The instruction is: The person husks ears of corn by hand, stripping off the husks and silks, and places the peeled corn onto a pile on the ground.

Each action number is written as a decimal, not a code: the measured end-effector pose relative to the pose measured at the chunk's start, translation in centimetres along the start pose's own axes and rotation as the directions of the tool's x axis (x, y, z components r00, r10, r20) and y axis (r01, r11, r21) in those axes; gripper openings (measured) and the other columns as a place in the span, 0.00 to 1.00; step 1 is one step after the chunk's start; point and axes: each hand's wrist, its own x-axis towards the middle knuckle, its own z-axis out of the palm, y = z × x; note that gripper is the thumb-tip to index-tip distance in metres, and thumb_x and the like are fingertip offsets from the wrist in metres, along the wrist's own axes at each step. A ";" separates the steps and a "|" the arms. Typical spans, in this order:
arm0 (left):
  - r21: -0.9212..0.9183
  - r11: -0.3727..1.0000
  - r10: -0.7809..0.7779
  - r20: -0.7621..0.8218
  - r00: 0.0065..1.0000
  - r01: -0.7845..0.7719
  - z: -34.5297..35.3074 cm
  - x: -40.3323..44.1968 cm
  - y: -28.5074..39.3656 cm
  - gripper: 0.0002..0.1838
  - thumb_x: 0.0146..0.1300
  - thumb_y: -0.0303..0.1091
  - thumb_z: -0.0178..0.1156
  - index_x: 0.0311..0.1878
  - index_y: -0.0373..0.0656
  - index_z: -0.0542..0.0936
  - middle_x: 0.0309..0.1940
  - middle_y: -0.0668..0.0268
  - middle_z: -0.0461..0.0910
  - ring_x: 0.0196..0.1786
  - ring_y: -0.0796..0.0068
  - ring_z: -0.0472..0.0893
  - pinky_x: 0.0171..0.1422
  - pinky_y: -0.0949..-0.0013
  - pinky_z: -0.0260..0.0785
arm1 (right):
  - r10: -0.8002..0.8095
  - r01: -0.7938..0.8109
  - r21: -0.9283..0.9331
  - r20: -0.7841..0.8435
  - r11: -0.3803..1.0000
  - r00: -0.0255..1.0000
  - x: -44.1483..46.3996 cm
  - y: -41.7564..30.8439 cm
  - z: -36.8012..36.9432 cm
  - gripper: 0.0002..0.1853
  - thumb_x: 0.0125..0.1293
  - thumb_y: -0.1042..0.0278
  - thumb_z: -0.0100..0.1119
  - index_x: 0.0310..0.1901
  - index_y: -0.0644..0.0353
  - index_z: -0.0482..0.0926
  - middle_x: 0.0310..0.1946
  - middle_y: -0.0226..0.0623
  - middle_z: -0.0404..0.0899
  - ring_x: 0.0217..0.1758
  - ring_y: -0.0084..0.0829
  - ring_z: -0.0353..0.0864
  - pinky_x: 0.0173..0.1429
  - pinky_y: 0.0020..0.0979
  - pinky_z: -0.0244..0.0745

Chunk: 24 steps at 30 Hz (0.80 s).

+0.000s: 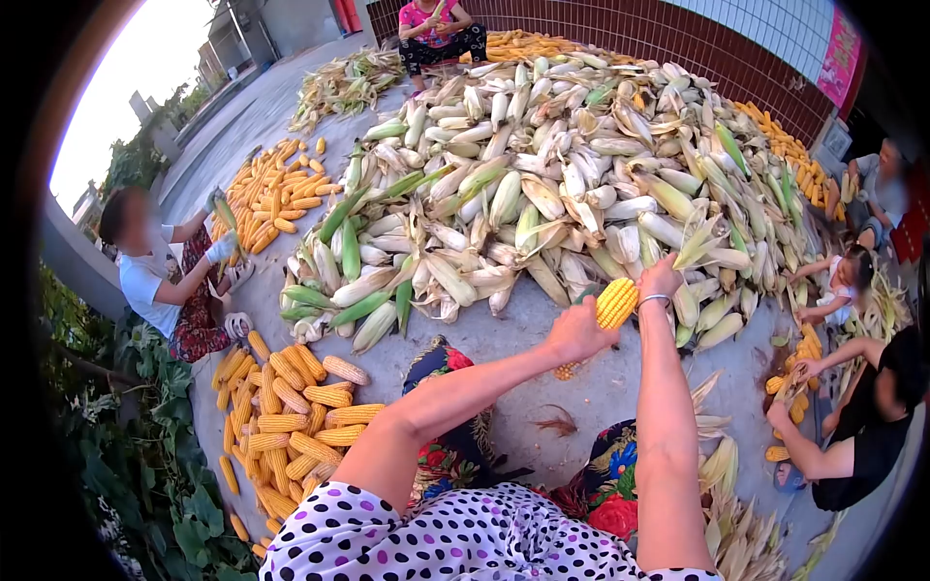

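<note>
Cob (617, 303) gripped in left hand (578, 332), husk (693, 249) in closed right hand (661, 278) — needed steady anchoring and one even pull.

- Floor (601, 387): grey, hard, bare patch at centre.
- Heap of corn in husk (542, 184): broad, dry tan, some green; middle.
- Near-left pile of bare yellow ears (291, 416); strays at edge.
- Farther-left pile (276, 198): bare ears, spread loosely.
- More bare ears (523, 45) behind heap, by tiled wall.
- Loose husks (344, 87), far left of heap.
- Stripped husks (741, 523), near right.
- Brown silk tuft (559, 422), centre.
</note>
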 end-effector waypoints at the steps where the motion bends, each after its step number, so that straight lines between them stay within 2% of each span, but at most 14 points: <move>1: 0.082 0.996 0.037 0.000 0.999 -0.037 -0.7 -0.1 0.5 0.32 0.46 0.47 0.66 0.42 0.27 0.68 0.32 0.43 0.78 0.38 0.49 0.80 0.42 0.58 0.73 | -0.030 0.029 -0.029 -0.003 0.999 1.000 0.5 0.3 0.0 0.28 0.67 0.47 0.43 0.30 0.73 0.73 0.16 0.45 0.72 0.14 0.37 0.72 0.16 0.36 0.64; 4: 0.259 0.949 0.199 -0.042 0.979 -0.181 -1.1 0.1 0.6 0.29 0.46 0.43 0.65 0.42 0.27 0.66 0.35 0.42 0.77 0.38 0.45 0.79 0.40 0.56 0.73 | -0.104 0.099 -0.132 -0.027 0.986 0.994 1.0 1.1 0.0 0.31 0.67 0.47 0.43 0.36 0.78 0.75 0.22 0.56 0.77 0.20 0.47 0.78 0.24 0.40 0.71; 7: 0.374 0.885 0.311 -0.031 0.950 -0.278 -1.6 0.5 0.6 0.27 0.47 0.40 0.63 0.43 0.28 0.66 0.37 0.44 0.76 0.36 0.45 0.79 0.38 0.55 0.74 | -0.380 0.344 -0.314 -0.059 0.885 0.923 2.0 2.1 0.4 0.28 0.66 0.51 0.45 0.34 0.78 0.77 0.25 0.60 0.77 0.26 0.55 0.78 0.32 0.44 0.71; 10: 0.609 0.691 0.487 0.006 0.873 -0.389 -1.5 -0.2 0.6 0.26 0.47 0.38 0.63 0.44 0.29 0.66 0.36 0.45 0.75 0.34 0.48 0.80 0.37 0.55 0.74 | -0.707 0.608 -0.632 0.131 0.481 0.695 1.1 1.5 -1.0 0.24 0.64 0.57 0.48 0.30 0.77 0.77 0.26 0.63 0.76 0.32 0.58 0.78 0.38 0.47 0.69; 11: 0.706 0.575 0.553 0.035 0.832 -0.413 -1.9 -0.7 0.2 0.26 0.47 0.37 0.63 0.44 0.29 0.66 0.35 0.46 0.76 0.34 0.49 0.80 0.36 0.55 0.74 | -0.679 0.587 -0.596 0.093 0.548 0.728 1.1 0.9 -1.2 0.23 0.63 0.58 0.49 0.29 0.77 0.77 0.26 0.63 0.76 0.32 0.58 0.77 0.38 0.48 0.69; 12: 0.657 0.575 0.539 0.144 0.830 -0.488 -3.3 -2.1 1.3 0.28 0.47 0.40 0.64 0.44 0.30 0.67 0.36 0.48 0.76 0.34 0.50 0.80 0.36 0.57 0.74 | -0.649 0.568 -0.556 0.065 0.607 0.758 2.1 0.0 -1.6 0.22 0.62 0.59 0.50 0.28 0.77 0.77 0.25 0.63 0.76 0.32 0.58 0.77 0.38 0.48 0.68; 15: 0.460 0.840 0.244 0.152 0.958 -0.286 -7.4 -2.1 1.8 0.29 0.46 0.45 0.65 0.43 0.31 0.69 0.35 0.48 0.77 0.34 0.51 0.80 0.37 0.57 0.74 | -0.670 0.626 -0.428 0.062 0.652 0.740 1.3 -2.7 -2.9 0.21 0.62 0.61 0.49 0.27 0.77 0.77 0.24 0.63 0.76 0.31 0.58 0.77 0.38 0.51 0.67; 17: 0.304 0.948 0.094 0.030 0.995 -0.099 -9.7 0.3 -2.5 0.31 0.45 0.50 0.66 0.42 0.33 0.71 0.34 0.48 0.78 0.34 0.53 0.81 0.38 0.58 0.74 | -0.728 0.660 -0.433 0.013 0.613 0.685 1.0 -2.8 -4.1 0.25 0.64 0.55 0.48 0.27 0.76 0.77 0.26 0.62 0.77 0.32 0.57 0.78 0.39 0.51 0.68; 18: 0.251 0.968 0.040 -0.065 0.997 -0.023 -11.0 1.4 -5.6 0.34 0.42 0.51 0.67 0.43 0.30 0.71 0.31 0.49 0.79 0.37 0.54 0.81 0.41 0.59 0.75 | -0.733 0.629 -0.579 0.078 0.519 0.676 3.0 -1.9 -5.1 0.26 0.64 0.51 0.48 0.33 0.75 0.78 0.31 0.62 0.78 0.37 0.56 0.78 0.42 0.49 0.69; 19: 0.182 0.983 0.022 -0.158 0.987 0.007 -12.2 1.8 -9.4 0.35 0.40 0.54 0.68 0.39 0.29 0.74 0.28 0.49 0.79 0.31 0.58 0.81 0.38 0.61 0.75 | -0.689 0.577 -0.654 0.115 0.489 0.715 4.9 -1.2 -5.9 0.28 0.63 0.47 0.48 0.36 0.73 0.79 0.34 0.62 0.78 0.40 0.56 0.78 0.44 0.49 0.70; 20: 0.051 0.985 -0.153 -0.177 0.972 0.164 -13.1 2.3 -13.5 0.33 0.40 0.53 0.69 0.38 0.30 0.76 0.27 0.51 0.79 0.28 0.60 0.81 0.35 0.62 0.75 | -0.643 0.528 -0.724 0.152 0.445 0.751 6.9 -0.4 -6.8 0.30 0.62 0.44 0.48 0.38 0.72 0.79 0.38 0.61 0.78 0.43 0.56 0.78 0.47 0.48 0.70; 21: -0.086 0.945 -0.326 -0.181 0.928 0.315 -13.7 1.7 -17.7 0.31 0.40 0.52 0.70 0.36 0.30 0.77 0.26 0.54 0.79 0.25 0.62 0.80 0.32 0.62 0.75 | -0.552 0.455 -0.751 0.145 0.479 0.821 7.8 -0.2 -7.2 0.33 0.61 0.40 0.48 0.39 0.71 0.80 0.39 0.61 0.78 0.44 0.57 0.77 0.49 0.49 0.69; 22: -0.372 0.829 -0.492 -0.132 0.861 0.417 -13.8 0.3 -21.9 0.31 0.41 0.51 0.71 0.37 0.31 0.77 0.26 0.56 0.79 0.24 0.63 0.80 0.30 0.62 0.74 | -0.518 0.427 -0.792 0.167 0.437 0.839 8.9 0.5 -7.6 0.34 0.59 0.38 0.48 0.39 0.71 0.80 0.39 0.61 0.78 0.44 0.57 0.77 0.50 0.49 0.69; 24: -0.738 0.471 -0.717 0.000 0.697 0.484 -13.8 -4.3 -27.9 0.28 0.42 0.43 0.73 0.41 0.32 0.76 0.29 0.60 0.79 0.25 0.64 0.79 0.30 0.60 0.74 | -0.475 0.416 -0.816 0.202 0.402 0.856 12.5 2.3 -8.6 0.35 0.58 0.37 0.48 0.38 0.71 0.80 0.38 0.62 0.78 0.46 0.57 0.76 0.54 0.48 0.67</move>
